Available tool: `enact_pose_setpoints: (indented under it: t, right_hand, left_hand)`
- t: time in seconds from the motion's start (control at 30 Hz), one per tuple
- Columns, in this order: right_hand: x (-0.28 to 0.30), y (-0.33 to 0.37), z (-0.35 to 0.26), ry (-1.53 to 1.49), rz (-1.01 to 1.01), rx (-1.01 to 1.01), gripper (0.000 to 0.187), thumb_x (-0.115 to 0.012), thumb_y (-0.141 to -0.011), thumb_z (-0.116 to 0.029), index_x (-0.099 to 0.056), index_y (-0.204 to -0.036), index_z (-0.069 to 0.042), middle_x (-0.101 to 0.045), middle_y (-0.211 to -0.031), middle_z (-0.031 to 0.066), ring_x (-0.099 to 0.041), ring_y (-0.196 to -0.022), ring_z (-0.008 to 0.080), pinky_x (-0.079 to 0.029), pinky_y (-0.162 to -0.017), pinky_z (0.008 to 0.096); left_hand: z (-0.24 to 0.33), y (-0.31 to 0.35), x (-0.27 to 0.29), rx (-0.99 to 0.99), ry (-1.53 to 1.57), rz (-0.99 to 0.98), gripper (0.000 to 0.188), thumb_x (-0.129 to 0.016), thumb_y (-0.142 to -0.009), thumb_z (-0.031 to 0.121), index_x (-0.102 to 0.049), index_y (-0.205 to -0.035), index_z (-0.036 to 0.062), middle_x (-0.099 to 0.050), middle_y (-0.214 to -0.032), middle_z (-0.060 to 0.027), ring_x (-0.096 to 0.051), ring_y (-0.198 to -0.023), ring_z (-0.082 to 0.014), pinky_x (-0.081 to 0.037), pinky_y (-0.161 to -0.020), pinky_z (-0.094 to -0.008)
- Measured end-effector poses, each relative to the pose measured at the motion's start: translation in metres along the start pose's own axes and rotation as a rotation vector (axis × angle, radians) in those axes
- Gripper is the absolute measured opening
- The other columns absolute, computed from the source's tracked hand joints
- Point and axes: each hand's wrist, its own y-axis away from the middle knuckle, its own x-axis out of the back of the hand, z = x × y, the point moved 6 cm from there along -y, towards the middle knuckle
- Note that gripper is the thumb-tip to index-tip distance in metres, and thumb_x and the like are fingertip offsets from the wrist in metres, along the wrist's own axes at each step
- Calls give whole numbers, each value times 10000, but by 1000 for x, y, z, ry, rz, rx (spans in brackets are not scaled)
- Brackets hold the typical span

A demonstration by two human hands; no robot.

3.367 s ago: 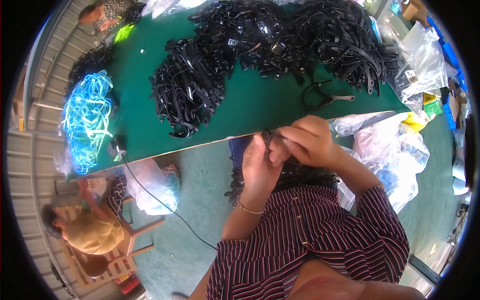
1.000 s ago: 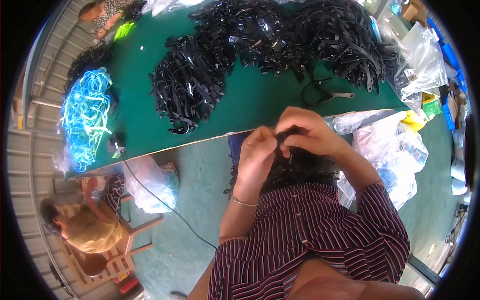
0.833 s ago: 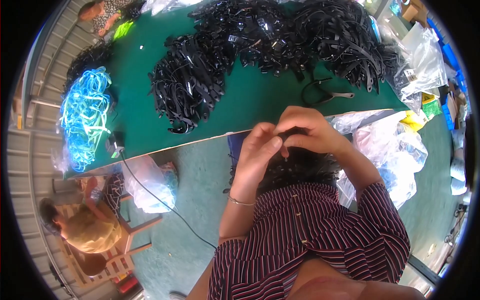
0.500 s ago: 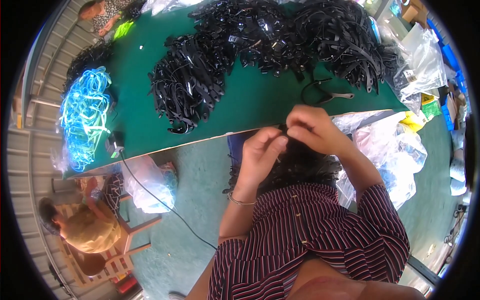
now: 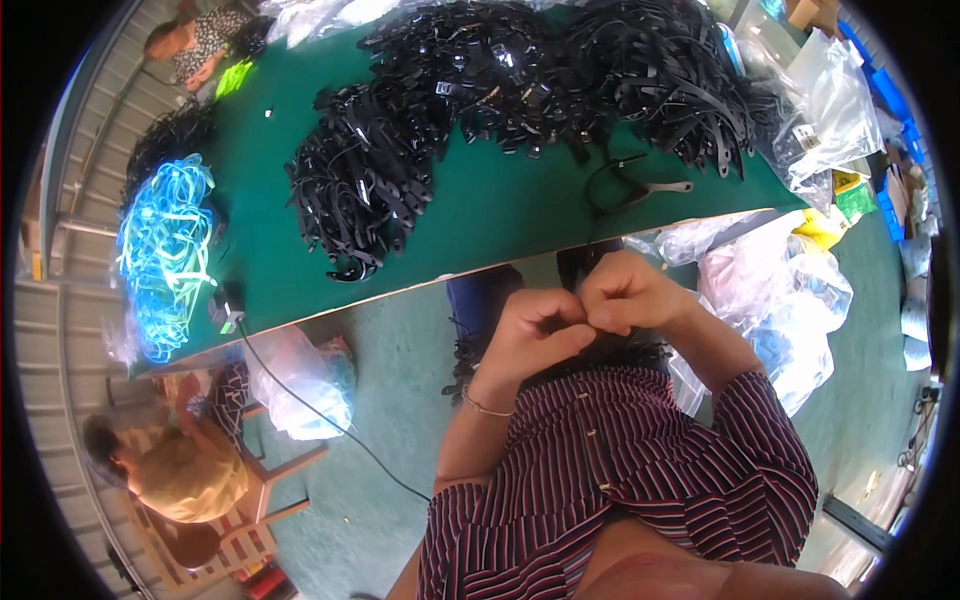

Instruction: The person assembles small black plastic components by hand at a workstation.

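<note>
In front of my body, just off the table's near edge, my left hand (image 5: 535, 335) and my right hand (image 5: 632, 292) meet with fingers curled. Both are closed in a pinch; whatever they grip is hidden or too small to make out. A dark pile (image 5: 640, 358) of black pieces lies on my lap beneath them. Beyond my right hand, on the green table (image 5: 500, 215), lies a single black strap (image 5: 610, 190) in a loop. Beside it is a tool with a grey handle (image 5: 670, 187).
Heaps of black straps (image 5: 365, 165) cover the table's far side. Blue and pale green cords (image 5: 165, 250) are piled at the left end, near a black adapter (image 5: 226, 308) with a cable. Plastic bags (image 5: 770, 290) stand at right. One person (image 5: 185, 470) sits lower left, another (image 5: 195, 45) far left.
Both hands have drawn slightly down toward my body, away from the table edge, still together. My right hand's fingers have curled in more tightly. The view has shifted a little.
</note>
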Motion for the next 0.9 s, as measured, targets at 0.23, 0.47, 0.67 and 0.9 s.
enact_pose_setpoints:
  t: [0.23, 0.47, 0.67, 0.9]
  right_hand:
    - [-3, 8, 7, -150, 96, 60, 388, -579, -810, -249, -432, -510, -51, -433, -429, 2, -397, -366, 82, -259, -362, 220]
    - [-10, 16, 10, -417, 52, 90, 281, -544, -849, -179, -497, -607, -42, -428, -470, -15, -373, -413, 51, -257, -402, 197]
    - [-8, 21, 12, -377, 95, 35, 231, -574, -832, -166, -507, -650, -42, -447, -522, -2, -407, -467, 73, -295, -452, 194]
    - [-16, 12, -28, 614, 268, 497, 297, -736, -658, -46, -609, -925, -64, -505, -939, 57, -508, -849, 165, -414, -706, 280]
  left_hand:
    - [-18, -3, 2, 62, 277, 39, 253, -684, -696, 211, -543, -658, 4, -529, -569, -22, -438, -449, -49, -299, -404, -177]
    - [-33, 3, -2, 82, 412, 72, 347, -674, -686, 325, -539, -643, 9, -516, -553, -33, -418, -418, -59, -269, -378, -189]
    - [-14, 5, -9, 143, 305, 80, 320, -648, -753, 303, -550, -689, 5, -508, -548, -23, -418, -429, -59, -285, -390, -187]
    - [8, 18, -1, 193, 37, 210, 335, -519, -902, 314, -579, -926, -15, -548, -703, -22, -467, -584, -64, -361, -515, -179]
